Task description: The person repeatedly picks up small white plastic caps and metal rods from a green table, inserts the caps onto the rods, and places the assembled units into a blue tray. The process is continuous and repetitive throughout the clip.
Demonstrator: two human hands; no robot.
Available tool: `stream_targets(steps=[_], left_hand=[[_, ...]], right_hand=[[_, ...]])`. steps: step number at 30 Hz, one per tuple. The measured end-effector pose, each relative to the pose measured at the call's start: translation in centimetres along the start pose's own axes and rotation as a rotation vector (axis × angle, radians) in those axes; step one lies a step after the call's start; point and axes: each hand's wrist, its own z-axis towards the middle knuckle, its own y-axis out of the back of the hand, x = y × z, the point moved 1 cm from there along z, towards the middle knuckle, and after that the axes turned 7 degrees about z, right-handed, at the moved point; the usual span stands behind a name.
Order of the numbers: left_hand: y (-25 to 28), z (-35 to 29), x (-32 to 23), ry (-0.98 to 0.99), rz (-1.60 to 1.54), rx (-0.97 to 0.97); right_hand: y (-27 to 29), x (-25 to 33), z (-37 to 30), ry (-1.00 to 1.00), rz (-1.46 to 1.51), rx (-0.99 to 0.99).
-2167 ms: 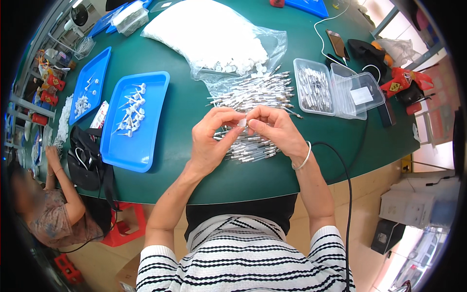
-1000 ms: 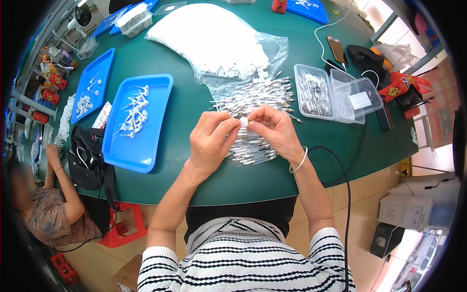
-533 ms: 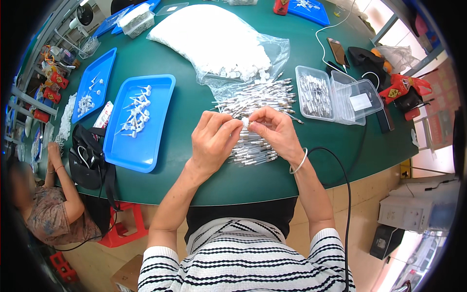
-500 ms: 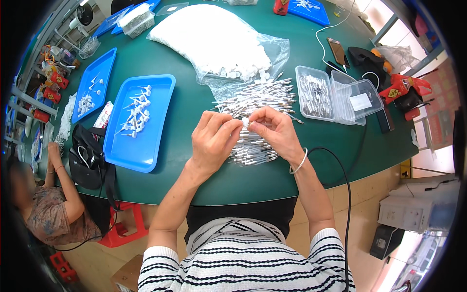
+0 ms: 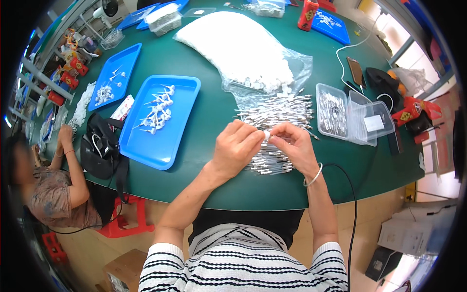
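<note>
Above a pile of thin metal-tipped rods (image 5: 277,110), my two hands meet fingertip to fingertip. Between them is a small white plastic cap (image 5: 266,136). My left hand (image 5: 236,148) is closed, thumb and forefinger pinching the cap from the left. My right hand (image 5: 297,147) pinches it from the right, other fingers curled. Whether a rod is in the cap is hidden by my fingers. Just beyond the pile, a clear plastic bag (image 5: 228,46) spills more white caps. To the left, a blue tray (image 5: 182,129) holds several white-capped pieces with thin stems.
A clear box (image 5: 332,111) of rods with its lid stands right of the pile, near a phone (image 5: 356,73) and a cable. Left are a second blue tray (image 5: 127,57), a black bag (image 5: 99,146) and a seated co-worker (image 5: 61,187). A red can (image 5: 307,15) stands at the back.
The whole view has shifted, so the table things sit farther right in the picture. My hands stay together at the white cap, over the rod pile.
</note>
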Motion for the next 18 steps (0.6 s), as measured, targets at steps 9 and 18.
stream_targets(steps=[9,18], left_hand=[[0.1,-0.1,-0.1,-0.012,0.003,0.021],[0.1,0.1,-0.4,0.06,-0.069,0.02]], right_hand=[[-0.7,1.6,-0.3,0.098,-0.119,0.029],[-0.2,1.0,-0.2,0.216,-0.288,0.041]])
